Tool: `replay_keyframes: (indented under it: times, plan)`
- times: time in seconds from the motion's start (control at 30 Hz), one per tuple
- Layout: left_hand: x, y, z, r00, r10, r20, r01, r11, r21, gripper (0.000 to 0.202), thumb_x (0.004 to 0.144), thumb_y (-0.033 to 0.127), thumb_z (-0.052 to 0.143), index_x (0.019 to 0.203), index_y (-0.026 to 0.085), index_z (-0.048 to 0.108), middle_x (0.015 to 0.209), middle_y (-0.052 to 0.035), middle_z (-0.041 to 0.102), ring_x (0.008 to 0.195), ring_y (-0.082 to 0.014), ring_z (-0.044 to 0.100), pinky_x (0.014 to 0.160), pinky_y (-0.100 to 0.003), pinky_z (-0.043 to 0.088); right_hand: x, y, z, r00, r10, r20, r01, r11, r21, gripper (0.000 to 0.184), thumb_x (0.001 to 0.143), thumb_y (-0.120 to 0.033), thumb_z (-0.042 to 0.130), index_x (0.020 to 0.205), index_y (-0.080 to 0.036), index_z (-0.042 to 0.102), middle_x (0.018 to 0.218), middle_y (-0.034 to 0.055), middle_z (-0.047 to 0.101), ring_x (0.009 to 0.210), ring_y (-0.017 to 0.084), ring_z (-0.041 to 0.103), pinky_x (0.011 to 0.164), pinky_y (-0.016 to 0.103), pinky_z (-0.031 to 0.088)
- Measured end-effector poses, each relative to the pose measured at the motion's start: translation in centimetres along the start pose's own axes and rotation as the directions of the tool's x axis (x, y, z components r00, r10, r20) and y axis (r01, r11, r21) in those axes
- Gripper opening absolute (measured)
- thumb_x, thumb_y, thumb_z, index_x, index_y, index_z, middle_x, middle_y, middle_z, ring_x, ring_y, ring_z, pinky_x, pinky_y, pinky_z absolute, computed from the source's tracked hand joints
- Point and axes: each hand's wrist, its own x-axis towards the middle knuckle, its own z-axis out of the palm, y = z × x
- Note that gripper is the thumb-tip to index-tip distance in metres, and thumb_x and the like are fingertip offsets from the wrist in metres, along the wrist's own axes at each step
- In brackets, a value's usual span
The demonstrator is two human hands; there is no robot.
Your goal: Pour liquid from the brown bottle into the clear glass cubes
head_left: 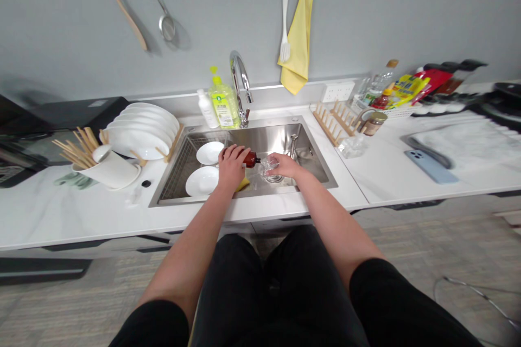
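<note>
Black short sleeves (391,303), plain, ending near elbows; dark trousers (234,271), probably black, slightly blurred; forearms (334,217) bare.

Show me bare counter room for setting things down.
Bare countertop lies between the sink and blue phone, and in front of the white utensil holder. Crowded: plates back left, bottles and packets back right, and the sink, where the left hand holds a reddish-brown bottle and the right hand a clear cup.

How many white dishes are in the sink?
2: the back dish and the front dish, both at left in the sink. The left hand might hide more.
</note>
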Motion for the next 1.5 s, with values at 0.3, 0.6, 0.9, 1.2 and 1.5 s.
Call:
replay_keyframes:
  times: [0.3, 0.6, 0.9, 1.2, 1.5]
  plan:
    - [-0.04, 0.04, -0.08, 1.0, 0.008, 0.003, -0.008, 1.0, 0.006, 0.072, 0.094, 0.011, 0.061, 0.162, 0.031, 0.07, 0.166, -0.0078, 0.07, 0.164, -0.0366, 0.052, 0.141, -0.06, 0.03, 0.1, 0.13, 0.07, 1.0, -0.005, -0.003, 0.005, 1.0, -0.003, 0.067, 0.067, -0.04, 0.108, 0.125, -0.021, 0.078, 0.123, 0.0084, 0.085, 0.112, 0.029, 0.082, 0.106, 0.041, 0.063]
    - [-0.08, 0.02, -0.02, 1.0, 0.019, -0.006, -0.019, 1.0, 0.017, 0.072, 0.093, 0.01, 0.061, 0.162, 0.031, 0.07, 0.166, -0.0084, 0.07, 0.163, -0.0371, 0.053, 0.141, -0.061, 0.03, -0.09, -0.1, -0.04, 1.0, -0.017, -0.012, 0.017, 1.0, -0.02, 0.062, 0.068, -0.043, 0.108, 0.119, -0.023, 0.078, 0.118, 0.0062, 0.086, 0.108, 0.029, 0.081, 0.102, 0.04, 0.063]
    - [-0.02, 0.0, 0.01, 1.0, 0.01, 0.008, -0.01, 1.0, -0.001, 0.074, 0.092, 0.01, 0.061, 0.162, 0.033, 0.07, 0.166, -0.0081, 0.07, 0.164, -0.0373, 0.052, 0.142, -0.061, 0.029, -0.14, -0.14, -0.05, 1.0, 0.0, -0.003, 0.0, 1.0, -0.01, 0.066, 0.069, -0.043, 0.108, 0.124, -0.023, 0.078, 0.124, 0.0081, 0.086, 0.114, 0.03, 0.082, 0.107, 0.042, 0.062]
    - [-0.04, 0.1, -0.07, 1.0, 0.009, 0.006, -0.009, 1.0, 0.008, 0.074, 0.092, 0.01, 0.062, 0.162, 0.033, 0.07, 0.166, -0.0077, 0.07, 0.164, -0.0371, 0.052, 0.142, -0.061, 0.028, -0.18, -0.39, 0.03, 1.0, -0.004, -0.026, 0.003, 1.0, -0.022, 0.065, 0.067, -0.037, 0.108, 0.124, -0.023, 0.08, 0.124, 0.0087, 0.086, 0.114, 0.03, 0.082, 0.108, 0.041, 0.062]
    - [-0.14, -0.01, 0.09, 1.0, 0.025, -0.014, -0.025, 1.0, 0.017, 0.073, 0.093, 0.011, 0.06, 0.162, 0.032, 0.07, 0.166, -0.0076, 0.07, 0.164, -0.0368, 0.052, 0.143, -0.062, 0.028, -0.15, -0.37, -0.02, 1.0, -0.004, -0.011, 0.004, 1.0, -0.017, 0.065, 0.067, -0.04, 0.108, 0.123, -0.022, 0.079, 0.123, 0.008, 0.085, 0.114, 0.03, 0.081, 0.108, 0.042, 0.062]
